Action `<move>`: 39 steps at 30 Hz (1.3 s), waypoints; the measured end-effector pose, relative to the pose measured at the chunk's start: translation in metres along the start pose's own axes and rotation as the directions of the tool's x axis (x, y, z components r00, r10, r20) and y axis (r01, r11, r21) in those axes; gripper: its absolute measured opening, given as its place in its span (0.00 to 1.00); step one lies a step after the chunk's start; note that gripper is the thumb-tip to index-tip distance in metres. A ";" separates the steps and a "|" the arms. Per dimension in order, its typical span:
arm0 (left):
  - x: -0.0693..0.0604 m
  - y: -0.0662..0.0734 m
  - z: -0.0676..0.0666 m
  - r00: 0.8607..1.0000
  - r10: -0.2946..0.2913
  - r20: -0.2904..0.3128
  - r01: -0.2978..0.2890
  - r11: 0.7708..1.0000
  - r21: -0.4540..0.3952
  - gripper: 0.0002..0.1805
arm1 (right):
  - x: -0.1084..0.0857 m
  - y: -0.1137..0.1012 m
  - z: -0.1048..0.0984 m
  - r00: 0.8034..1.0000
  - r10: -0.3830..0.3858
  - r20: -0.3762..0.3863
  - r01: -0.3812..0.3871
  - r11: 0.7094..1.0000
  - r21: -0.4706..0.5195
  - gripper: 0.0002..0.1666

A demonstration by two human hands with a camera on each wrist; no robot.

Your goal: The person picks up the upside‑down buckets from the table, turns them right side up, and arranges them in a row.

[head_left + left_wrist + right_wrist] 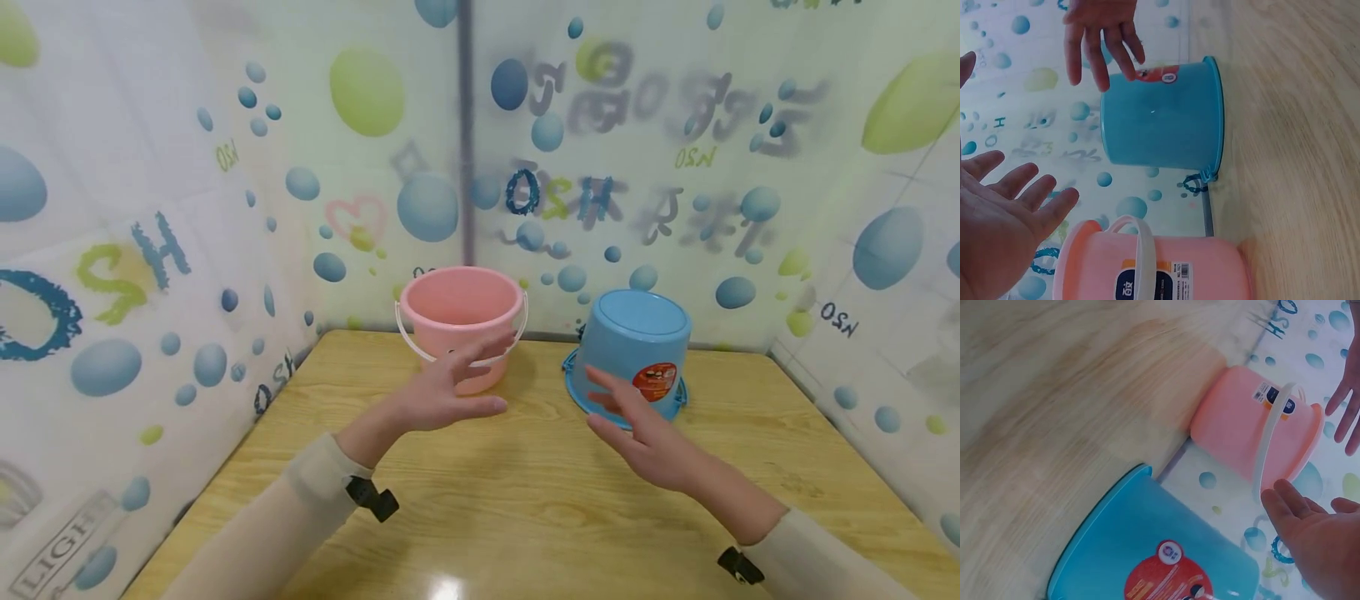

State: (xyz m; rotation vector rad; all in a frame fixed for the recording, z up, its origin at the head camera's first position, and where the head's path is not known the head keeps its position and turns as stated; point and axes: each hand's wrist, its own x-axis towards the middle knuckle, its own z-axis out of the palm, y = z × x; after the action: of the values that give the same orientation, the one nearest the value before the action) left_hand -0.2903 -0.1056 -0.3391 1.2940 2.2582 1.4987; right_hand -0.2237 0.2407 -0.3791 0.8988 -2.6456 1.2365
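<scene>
A pink bucket stands upright at the back of the table, its white handle hanging against its side. To its right a blue bucket sits upside down, rim on the table, with a red label. My left hand hovers in front of the pink bucket, fingers extended and holding nothing. In front of the blue bucket, my right hand is raised with fingers spread, also empty. The right wrist view has the pink bucket beyond my right hand.
The wooden table lies beneath both hands. Behind and along both sides hang curtains printed with blue and green spots and lettering. A dark vertical strip runs down the back curtain, behind the pink bucket.
</scene>
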 end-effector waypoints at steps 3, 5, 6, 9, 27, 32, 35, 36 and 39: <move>0.003 -0.001 0.010 0.999 0.003 0.035 -0.003 1.000 -0.002 0.51 | -0.009 0.003 -0.005 1.000 0.020 -0.020 -0.021 0.999 -0.030 0.38; 0.005 -0.002 0.016 0.999 0.013 0.052 -0.013 1.000 0.002 0.50 | -0.014 0.007 -0.008 0.999 0.036 -0.032 -0.037 0.998 -0.048 0.38; 0.007 -0.003 0.019 0.998 0.019 0.057 -0.020 1.000 0.011 0.50 | -0.016 0.008 -0.009 0.998 0.042 -0.036 -0.044 0.997 -0.058 0.38; 0.012 -0.007 0.029 0.997 0.037 0.075 -0.039 0.999 0.028 0.50 | -0.023 0.014 -0.012 0.998 0.059 -0.038 -0.062 0.995 -0.075 0.38; 0.040 -0.042 0.073 0.976 -0.125 0.177 0.106 0.988 0.112 0.51 | -0.061 0.054 -0.041 0.982 0.153 -0.111 -0.169 0.973 -0.155 0.40; 0.054 -0.056 0.079 0.972 -0.161 0.174 0.130 0.976 0.176 0.53 | -0.065 0.072 -0.050 0.974 0.195 -0.118 -0.214 0.961 -0.175 0.42; 0.064 -0.064 0.081 0.969 -0.194 0.156 0.158 0.963 0.220 0.54 | -0.064 0.086 -0.057 0.963 0.250 -0.103 -0.265 0.949 -0.171 0.46; 0.067 -0.066 0.082 0.967 -0.208 0.149 0.170 0.957 0.233 0.55 | -0.064 0.090 -0.060 0.958 0.270 -0.094 -0.283 0.943 -0.172 0.48; 0.079 -0.075 0.083 0.962 -0.239 0.130 0.198 0.943 0.269 0.57 | -0.061 0.101 -0.067 0.940 0.336 -0.062 -0.342 0.922 -0.182 0.54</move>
State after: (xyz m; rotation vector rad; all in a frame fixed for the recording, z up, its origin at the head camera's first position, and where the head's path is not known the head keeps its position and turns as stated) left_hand -0.3380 -0.0021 -0.4152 1.1272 2.4497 1.0197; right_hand -0.2393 0.3688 -0.4220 0.3998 -2.9182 1.0137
